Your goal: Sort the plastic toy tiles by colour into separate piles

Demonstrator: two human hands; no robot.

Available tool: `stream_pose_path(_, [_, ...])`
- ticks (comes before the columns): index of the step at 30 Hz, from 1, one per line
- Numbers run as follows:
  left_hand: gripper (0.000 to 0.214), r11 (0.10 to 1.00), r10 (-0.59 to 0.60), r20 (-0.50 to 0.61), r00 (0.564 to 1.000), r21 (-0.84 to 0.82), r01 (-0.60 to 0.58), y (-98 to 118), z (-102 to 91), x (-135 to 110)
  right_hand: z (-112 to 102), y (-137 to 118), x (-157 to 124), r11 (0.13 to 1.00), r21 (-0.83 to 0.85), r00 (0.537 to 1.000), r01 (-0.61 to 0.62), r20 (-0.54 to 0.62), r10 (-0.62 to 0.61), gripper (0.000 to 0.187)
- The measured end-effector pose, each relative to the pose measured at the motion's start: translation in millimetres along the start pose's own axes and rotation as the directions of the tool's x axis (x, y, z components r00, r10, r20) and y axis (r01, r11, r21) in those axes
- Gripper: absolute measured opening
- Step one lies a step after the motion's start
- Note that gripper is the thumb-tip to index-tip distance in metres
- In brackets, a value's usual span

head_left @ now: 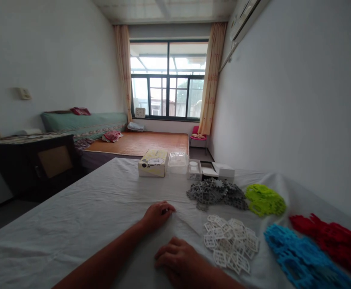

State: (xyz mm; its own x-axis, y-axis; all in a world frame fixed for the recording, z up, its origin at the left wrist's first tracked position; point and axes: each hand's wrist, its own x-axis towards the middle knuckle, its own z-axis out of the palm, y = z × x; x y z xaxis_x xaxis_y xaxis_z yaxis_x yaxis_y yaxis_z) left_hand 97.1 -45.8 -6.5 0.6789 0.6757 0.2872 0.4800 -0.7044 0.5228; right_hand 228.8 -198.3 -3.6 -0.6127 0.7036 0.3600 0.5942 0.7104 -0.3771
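- The left hand (159, 214) rests on the white cloth (82, 216) with its fingers curled under. A crease runs from its fingertips, but I cannot tell whether it pinches the cloth.
- The right hand (179, 259) lies palm down on the same cloth, nearer the person and just right of the left hand. Its fingers are loosely extended and it holds nothing.
- The pile of white lattice pieces (231, 243) lies just to the right of the right hand, near it but not touching. It is the closest pile to both hands.
- There are five piles, one of each colour, all to the right of the hands:
- the grey pile (214, 192) lies beyond the white one;
- the lime-green pile (266, 199) lies right of the grey;
- the blue pile (302, 257) lies right of the white;
- the red pile (329, 237) lies farthest right.
- The pieces within each pile overlap too much to count.
- Four containers stand in a row well beyond the hands: one yellow box (153, 162), one clear plastic tub (178, 160), one small white box (194, 170) and one open white box (220, 170).
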Motion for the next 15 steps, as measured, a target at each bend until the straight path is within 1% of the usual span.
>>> stream_pose_path(3, [0.025, 0.999, -0.020, 0.036, 0.999, 0.032, 0.019, -3, -0.2, 5, 3, 3, -1, 1.000, -0.013, 1.000, 0.004, 0.016, -0.003, 0.028])
stream_pose_path(6, [0.025, 0.995, 0.012, 0.117, 0.993, 0.092, -0.023, -7, -7.4, 25, 5, 7, 0, 0.999, -0.030, 1.000, 0.012, 0.024, -0.011, 0.026])
stream_pose_path(7, [0.025, 0.990, 0.032, 0.119, 0.992, 0.132, -0.048, -7, -11.5, 36, 5, 9, 1, 0.999, -0.041, 0.999, 0.020, 0.027, -0.019, 0.025])
stream_pose_path(9, [0.026, 0.961, 0.072, 0.056, 0.996, 0.263, -0.084, -7, -20.9, 63, 7, 13, 2, 0.996, -0.067, 0.998, 0.059, 0.042, -0.056, 0.023])
stream_pose_path(10, [0.027, 0.931, 0.090, 0.007, 0.996, 0.354, -0.086, -6, -25.4, 79, 8, 16, 3, 0.993, -0.083, 0.995, 0.086, 0.052, -0.082, 0.021])
stream_pose_path(12, [0.031, 0.842, 0.112, -0.064, 0.992, 0.536, -0.060, -6, -32.0, 112, 12, 22, 5, 0.985, -0.112, 0.990, 0.131, 0.064, -0.124, 0.017])
stream_pose_path(13, [0.034, 0.795, 0.116, -0.077, 0.990, 0.604, -0.046, -6, -33.6, 128, 14, 26, 6, 0.982, -0.117, 0.988, 0.145, 0.066, -0.138, 0.016])
stream_pose_path(15, [0.038, 0.735, 0.115, -0.080, 0.990, 0.677, -0.031, -8, -32.7, 156, 22, 35, 7, 0.981, -0.105, 0.986, 0.164, 0.060, -0.158, 0.019])
